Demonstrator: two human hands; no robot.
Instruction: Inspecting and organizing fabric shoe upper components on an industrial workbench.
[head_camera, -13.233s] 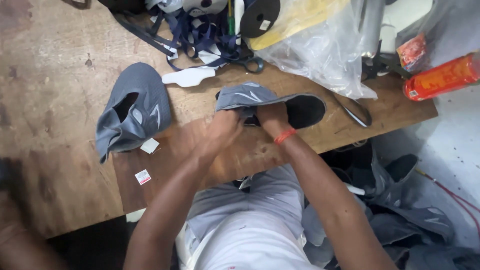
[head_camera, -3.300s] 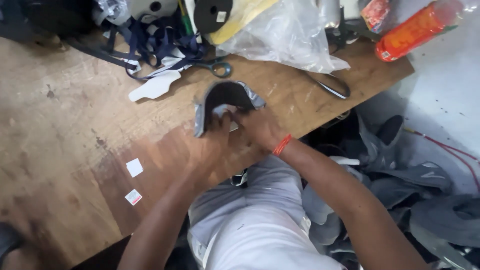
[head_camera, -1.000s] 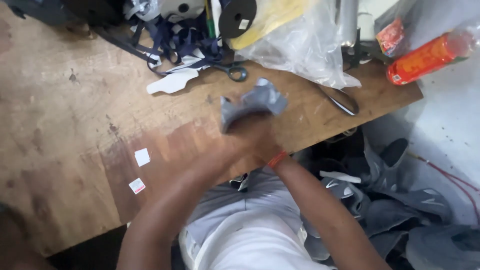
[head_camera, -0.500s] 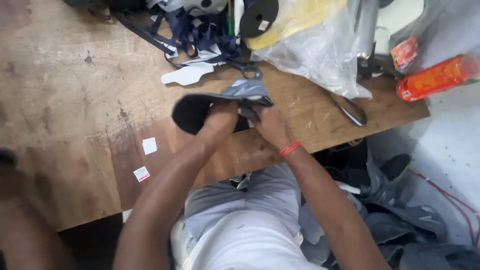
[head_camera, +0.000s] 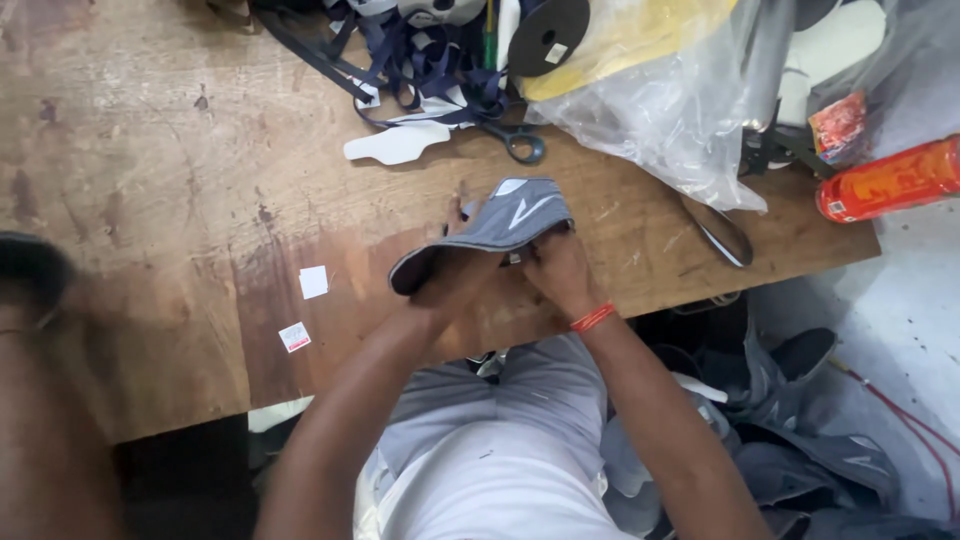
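Both my hands hold a grey shoe upper (head_camera: 500, 225) with white stripes just above the wooden table (head_camera: 160, 200), near its front edge. My left hand (head_camera: 455, 285) grips it from below at its dark left end. My right hand (head_camera: 555, 265), with an orange band at the wrist, pinches its right edge. The piece is folded over, grey side up, and hides most of my left fingers.
Scissors (head_camera: 515, 140), a white insole-shaped cutout (head_camera: 395, 145) and a tangle of dark blue straps (head_camera: 420, 60) lie at the back. A clear plastic bag (head_camera: 660, 90), an orange can (head_camera: 885, 180) and two small paper labels (head_camera: 305, 305) are nearby. More grey uppers (head_camera: 800, 440) lie on the floor at right.
The grey upper has been turned and folded in my hands; its black inside faced up half a second ago, now the grey striped side shows. Earlier a second upper lay at left.
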